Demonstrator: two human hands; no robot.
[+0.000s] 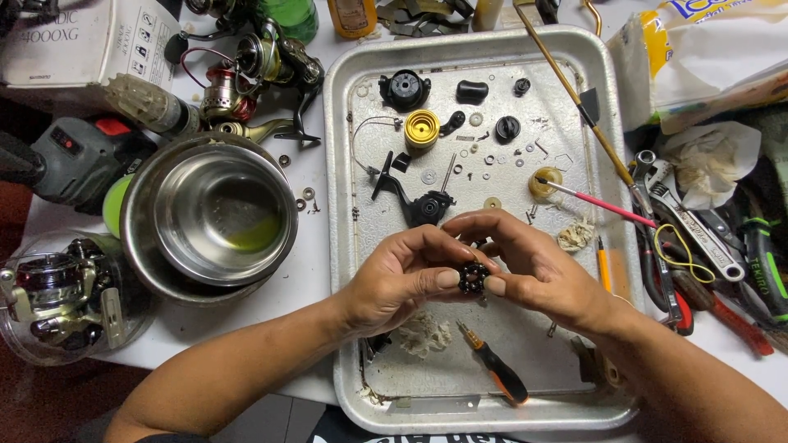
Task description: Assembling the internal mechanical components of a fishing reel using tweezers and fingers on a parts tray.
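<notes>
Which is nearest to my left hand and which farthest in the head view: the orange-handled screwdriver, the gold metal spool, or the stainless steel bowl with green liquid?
From the left hand:
1. Orange-handled screwdriver, low on the tray, nearest.
2. Stainless steel bowl, left of the tray.
3. Gold metal spool, upper tray; close to the bowl's distance, so this order is loose.

Black studded part [474,277], silver tray [345,123], gold spool [421,130], orange-black screwdriver [495,374], pink brush [595,202]

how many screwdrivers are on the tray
1: a small orange-and-black screwdriver lies on the tray near its front edge, below the hands holding a small black part. Others may hide under them.
</notes>
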